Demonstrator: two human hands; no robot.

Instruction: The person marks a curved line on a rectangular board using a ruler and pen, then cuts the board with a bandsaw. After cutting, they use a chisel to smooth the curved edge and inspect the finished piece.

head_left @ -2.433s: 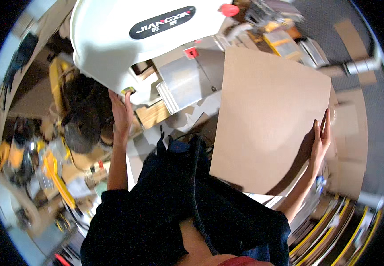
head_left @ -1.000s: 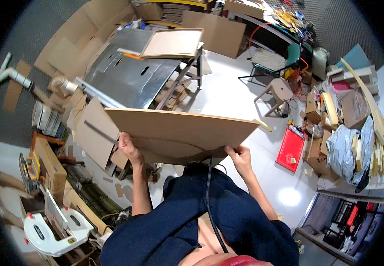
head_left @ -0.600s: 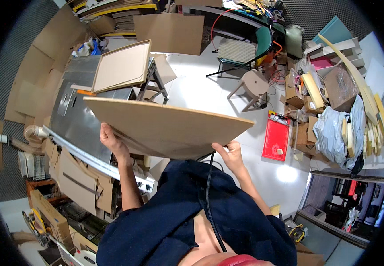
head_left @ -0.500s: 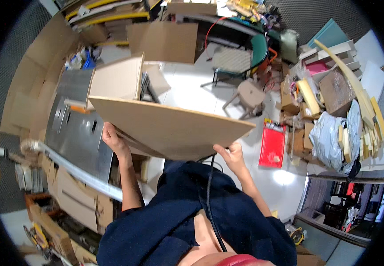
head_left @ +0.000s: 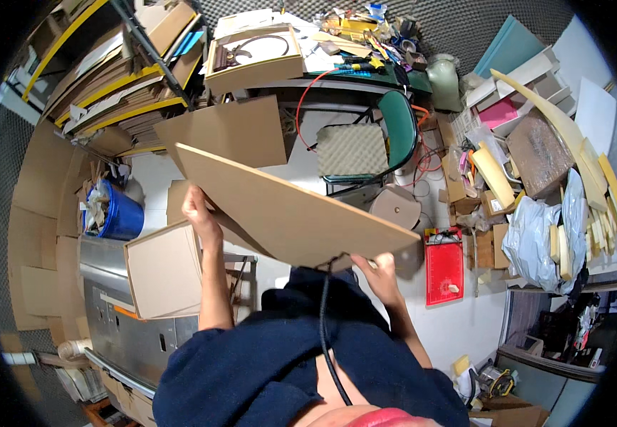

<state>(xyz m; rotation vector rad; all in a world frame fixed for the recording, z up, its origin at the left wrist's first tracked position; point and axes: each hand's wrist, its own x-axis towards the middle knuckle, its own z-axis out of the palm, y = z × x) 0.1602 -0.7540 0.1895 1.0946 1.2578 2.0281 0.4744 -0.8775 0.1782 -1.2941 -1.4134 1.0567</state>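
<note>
I carry a large thin brown fibreboard panel (head_left: 287,210) held flat and tilted in front of my chest. My left hand (head_left: 196,210) grips its left edge from below, near the upper corner. My right hand (head_left: 379,272) grips its lower right edge, fingers curled under the board. Below the panel a smaller square brown board (head_left: 162,269) lies on a grey metal machine table (head_left: 112,317). A black cable (head_left: 326,327) hangs down my dark blue top.
A green chair (head_left: 365,146) with a cushion stands ahead, a round stool (head_left: 396,206) beside it. A red case (head_left: 443,265) lies on the white floor. A blue bin (head_left: 112,213) sits left, shelves of boards (head_left: 102,78) behind, and wood offcuts (head_left: 557,185) pile at right.
I have kept turning with the panel in both hands. The bandsaw has left the view, the metal table has slid to the lower left, and the chair and cluttered bench now lie ahead.
</note>
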